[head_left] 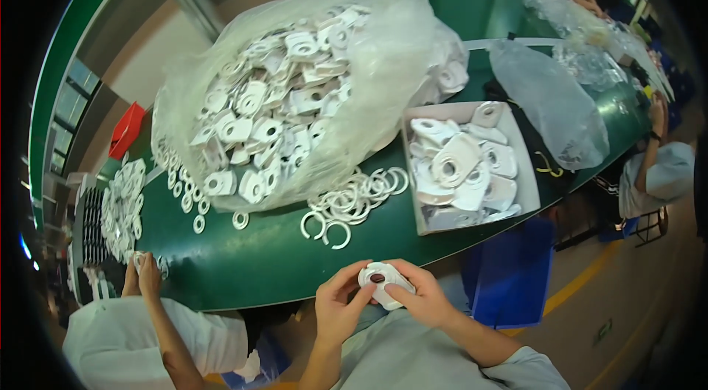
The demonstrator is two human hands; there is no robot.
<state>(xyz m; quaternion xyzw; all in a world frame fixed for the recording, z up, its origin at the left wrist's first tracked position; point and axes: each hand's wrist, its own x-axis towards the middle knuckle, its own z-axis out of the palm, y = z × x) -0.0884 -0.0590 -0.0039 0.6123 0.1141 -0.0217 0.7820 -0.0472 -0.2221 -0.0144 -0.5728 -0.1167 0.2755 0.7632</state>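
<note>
Both my hands hold one white plastic part (383,281) with a round dark hole, just below the near edge of the green table (265,261). My left hand (338,309) pinches its left side with thumb and fingers. My right hand (420,295) wraps its right side. In front of me on the table lie loose white split rings (352,202). A big clear bag (295,95) full of white plastic parts lies behind them. A shallow cardboard box (472,165) at the right holds more of the same parts.
A person in white at the lower left has hands (144,275) at the table edge by a pile of white rings (122,202). Another person (656,168) sits at the right. Clear plastic bags (546,102) lie at the back right. A blue bin (509,272) stands under the table.
</note>
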